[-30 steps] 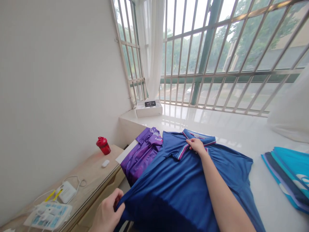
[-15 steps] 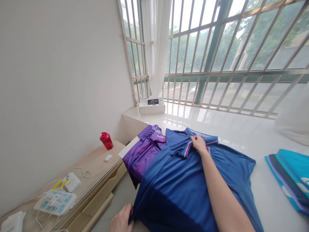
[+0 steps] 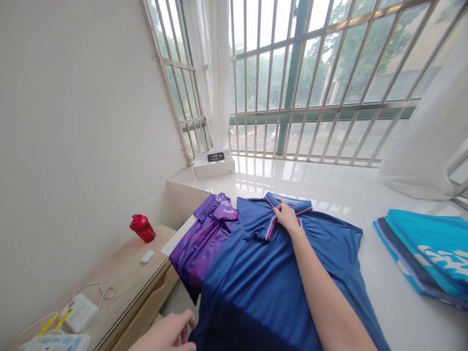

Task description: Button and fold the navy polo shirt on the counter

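Observation:
A navy blue polo shirt [image 3: 256, 273] lies spread on the white window ledge, its collar toward the window. Red-and-white striped trim edges the collar and a cuff. My right hand [image 3: 287, 217] pinches fabric just below the collar, beside the striped cuff of the sleeve folded inward. At the shirt's lower left edge is my left hand [image 3: 170, 334], fingers bent and apart, with no cloth visible between them. Partly under the blue shirt's left side rests a purple shirt [image 3: 208, 239], hanging over the ledge's edge.
Folded turquoise and dark clothes [image 3: 424, 253] are stacked on the right of the ledge [image 3: 263, 180]. A white box [image 3: 214, 168] with a black device sits by the barred window. On the lower wooden cabinet [image 3: 120, 263] are a red shaker bottle [image 3: 142, 228], a small white case [image 3: 147, 257] and cables.
My left hand has let go of the shirt's lower edge and its fingers have parted. My right hand keeps its hold near the collar. The view has turned slightly right.

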Available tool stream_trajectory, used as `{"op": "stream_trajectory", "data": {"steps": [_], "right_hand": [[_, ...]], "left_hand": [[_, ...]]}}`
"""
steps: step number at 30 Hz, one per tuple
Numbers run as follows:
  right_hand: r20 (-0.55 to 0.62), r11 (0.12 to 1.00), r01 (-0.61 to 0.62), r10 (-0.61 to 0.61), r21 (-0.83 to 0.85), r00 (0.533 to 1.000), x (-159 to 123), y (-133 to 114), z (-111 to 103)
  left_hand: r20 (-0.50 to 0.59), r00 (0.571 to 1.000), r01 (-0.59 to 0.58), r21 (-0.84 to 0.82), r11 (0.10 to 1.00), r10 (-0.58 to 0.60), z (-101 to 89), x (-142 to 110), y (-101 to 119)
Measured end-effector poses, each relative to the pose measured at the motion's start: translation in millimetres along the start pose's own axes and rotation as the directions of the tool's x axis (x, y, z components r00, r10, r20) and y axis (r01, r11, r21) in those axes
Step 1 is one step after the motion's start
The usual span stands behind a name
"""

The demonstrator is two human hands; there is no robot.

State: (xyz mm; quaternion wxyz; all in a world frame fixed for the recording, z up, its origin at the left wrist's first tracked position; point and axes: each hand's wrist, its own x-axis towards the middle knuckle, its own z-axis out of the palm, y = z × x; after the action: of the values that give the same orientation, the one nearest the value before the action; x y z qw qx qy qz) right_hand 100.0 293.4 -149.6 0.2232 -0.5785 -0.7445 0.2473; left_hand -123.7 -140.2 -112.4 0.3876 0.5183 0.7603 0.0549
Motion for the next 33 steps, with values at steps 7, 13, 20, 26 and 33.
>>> {"op": "stream_trajectory", "data": {"steps": [7,13,20,26,33], "right_hand": [[0.007,1.000,0.015,-0.014,-0.019,1.000,-1.6,0.7,-4.6],[0.014,1.000,0.005,-0.005,0.001,1.000,-0.9,4.0,-5.4],[0.068,0.997,-0.020,0.014,0.081,0.998,-0.4,7.2,-8.9],[0.090,0.994,-0.021,0.012,0.108,0.996,-1.0,5.8,-10.5],[0.024,0.999,-0.021,0.019,0.048,1.000,0.7,3.8,-11.1]], "left_hand": [[-0.198,0.793,-0.512,0.295,0.807,0.576,-129.5,125.5,131.7],[-0.172,0.858,-0.371,0.445,0.815,0.484,-169.8,296.6,182.1],[-0.076,0.919,-0.342,0.336,0.878,0.387,-185.0,367.5,185.0],[0.025,0.932,-0.362,0.144,0.921,0.362,-186.5,376.0,184.5],[-0.212,0.889,-0.401,0.072,0.913,0.407,-185.1,374.1,186.0]]}}
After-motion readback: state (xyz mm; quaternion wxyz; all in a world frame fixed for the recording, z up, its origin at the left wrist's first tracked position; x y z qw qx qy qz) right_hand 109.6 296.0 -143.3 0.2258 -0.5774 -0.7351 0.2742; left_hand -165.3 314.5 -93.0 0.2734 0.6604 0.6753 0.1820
